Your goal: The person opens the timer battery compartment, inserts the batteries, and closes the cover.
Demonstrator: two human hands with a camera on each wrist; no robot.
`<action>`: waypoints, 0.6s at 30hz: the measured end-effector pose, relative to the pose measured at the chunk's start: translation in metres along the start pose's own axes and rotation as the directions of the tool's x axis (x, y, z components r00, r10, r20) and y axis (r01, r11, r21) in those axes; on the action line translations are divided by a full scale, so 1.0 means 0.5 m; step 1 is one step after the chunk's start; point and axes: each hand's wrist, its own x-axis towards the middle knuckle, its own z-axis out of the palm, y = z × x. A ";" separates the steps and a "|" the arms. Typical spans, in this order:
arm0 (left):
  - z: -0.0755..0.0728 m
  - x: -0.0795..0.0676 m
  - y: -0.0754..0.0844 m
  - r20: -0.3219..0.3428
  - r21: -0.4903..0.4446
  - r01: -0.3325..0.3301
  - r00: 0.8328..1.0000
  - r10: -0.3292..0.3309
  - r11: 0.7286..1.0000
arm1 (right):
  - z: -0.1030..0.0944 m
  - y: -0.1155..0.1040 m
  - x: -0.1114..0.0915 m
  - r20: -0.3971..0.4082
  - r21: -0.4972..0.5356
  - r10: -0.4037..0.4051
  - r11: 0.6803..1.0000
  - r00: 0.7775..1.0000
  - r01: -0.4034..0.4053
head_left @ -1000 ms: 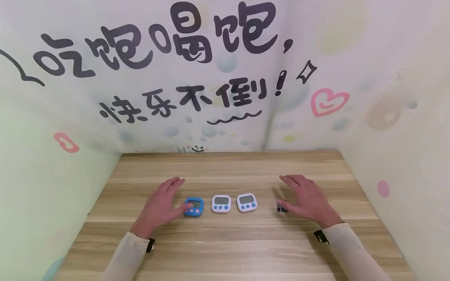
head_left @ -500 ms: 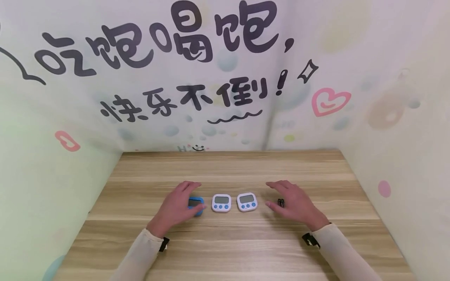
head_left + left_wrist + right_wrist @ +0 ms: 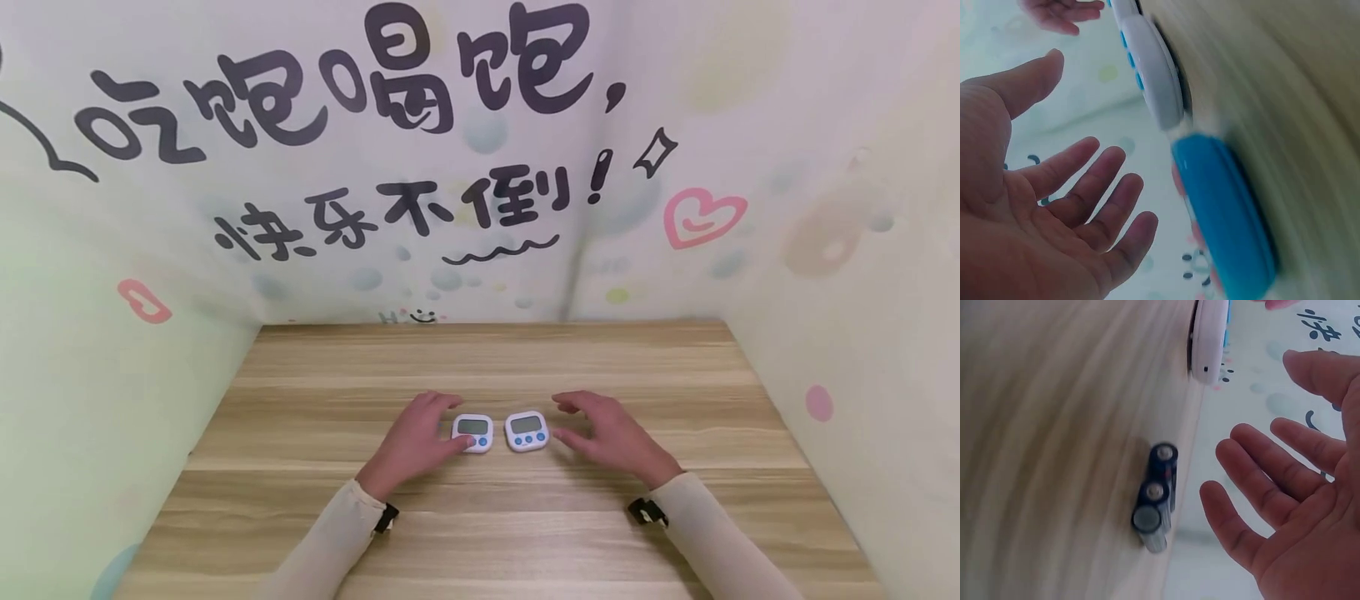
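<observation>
Two white digital timers with blue buttons lie side by side on the wooden table, the left timer (image 3: 472,426) and the right timer (image 3: 527,431). My left hand (image 3: 415,442) hovers with spread fingers, its thumb overlapping the left white timer in the head view. A blue timer (image 3: 1225,219) lies below that hand in the left wrist view; the hand hides it from the head camera. My right hand (image 3: 618,437) holds nothing, its fingertips just right of the right white timer. Several small cylindrical batteries (image 3: 1154,491) stand or lie near it, visible only in the right wrist view.
The wood-grained table (image 3: 480,533) meets a printed back wall (image 3: 337,283) with large dark lettering. Side walls close in the left and right. A black strap (image 3: 386,518) circles the left wrist and another strap (image 3: 647,511) the right.
Both hands have moved inward towards each other, the left from over the blue timer to the left white timer, the right from over the batteries. The timers have stayed in place.
</observation>
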 end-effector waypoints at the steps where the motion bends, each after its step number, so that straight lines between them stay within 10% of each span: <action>1: 0.004 0.003 0.003 0.004 -0.017 0.001 1.000 -0.001 1.000 | 0.001 -0.001 0.002 0.012 0.019 0.008 1.000 1.000 -0.008; 18: 0.054 0.056 0.019 0.126 -0.147 0.046 0.992 -0.027 0.988 | 0.018 -0.018 0.030 0.132 0.217 0.137 0.962 0.982 -0.164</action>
